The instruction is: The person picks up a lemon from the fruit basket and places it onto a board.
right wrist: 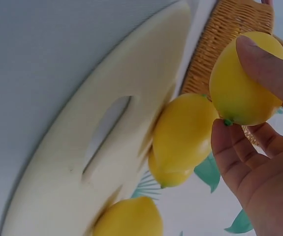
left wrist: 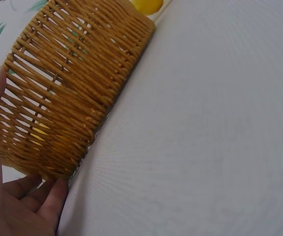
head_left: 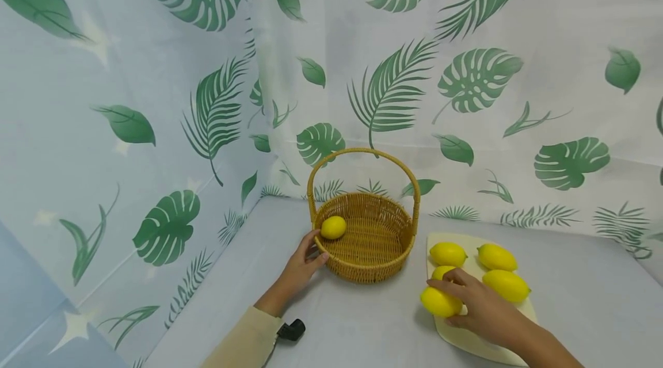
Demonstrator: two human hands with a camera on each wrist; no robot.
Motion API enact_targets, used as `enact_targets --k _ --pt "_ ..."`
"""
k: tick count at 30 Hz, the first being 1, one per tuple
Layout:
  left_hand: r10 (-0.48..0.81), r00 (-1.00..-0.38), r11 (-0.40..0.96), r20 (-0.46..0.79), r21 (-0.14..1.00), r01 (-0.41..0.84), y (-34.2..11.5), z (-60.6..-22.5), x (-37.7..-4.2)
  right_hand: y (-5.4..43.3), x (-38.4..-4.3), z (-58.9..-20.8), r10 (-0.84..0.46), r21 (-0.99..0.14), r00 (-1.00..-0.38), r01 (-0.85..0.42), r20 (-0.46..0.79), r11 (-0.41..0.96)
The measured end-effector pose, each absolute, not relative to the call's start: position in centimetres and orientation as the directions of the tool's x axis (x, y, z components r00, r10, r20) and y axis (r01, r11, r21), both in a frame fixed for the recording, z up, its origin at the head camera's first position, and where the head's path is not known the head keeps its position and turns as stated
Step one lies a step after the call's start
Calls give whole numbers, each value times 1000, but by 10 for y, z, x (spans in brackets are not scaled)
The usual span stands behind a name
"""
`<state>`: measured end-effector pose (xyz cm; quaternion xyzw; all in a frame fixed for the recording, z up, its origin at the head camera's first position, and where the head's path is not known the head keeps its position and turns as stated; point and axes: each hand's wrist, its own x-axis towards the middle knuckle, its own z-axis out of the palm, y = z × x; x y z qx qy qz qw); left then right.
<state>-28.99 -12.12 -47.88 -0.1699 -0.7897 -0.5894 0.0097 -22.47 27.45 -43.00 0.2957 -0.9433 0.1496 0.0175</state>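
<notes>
My left hand [head_left: 302,264] grips the left side of a round wicker basket [head_left: 365,272], thumb by the rim and fingertips low against the woven wall [left wrist: 77,93]. One yellow lemon [head_left: 334,227] lies inside the basket at its left. Between thumb and fingers, my right hand [head_left: 484,306] holds another lemon [right wrist: 249,88] over the left edge of a cream cutting board [head_left: 466,340]. Several more lemons sit on that board, among them a back-left lemon [head_left: 448,254], a back-right lemon [head_left: 497,257] and one close to the hand, the right lemon [head_left: 506,285].
The basket's tall arched handle [head_left: 362,150] stands upright. A white cloth [head_left: 373,327] covers the table. Behind rises a leaf-patterned curtain [head_left: 331,103], also along the left. A black strap piece [head_left: 292,330] shows at the left sleeve [head_left: 248,339].
</notes>
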Motion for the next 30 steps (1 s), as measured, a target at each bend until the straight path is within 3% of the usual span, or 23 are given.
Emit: enact_targets --k 9,30 --pt "239 -943 256 230 922 290 -123 -510 -311 284 -220 -439 -571 -272 -815 -575 105 771" --pt "227 -944 271 240 915 298 -123 -507 -308 296 -222 -448 -556 -249 -828 -555 75 793"
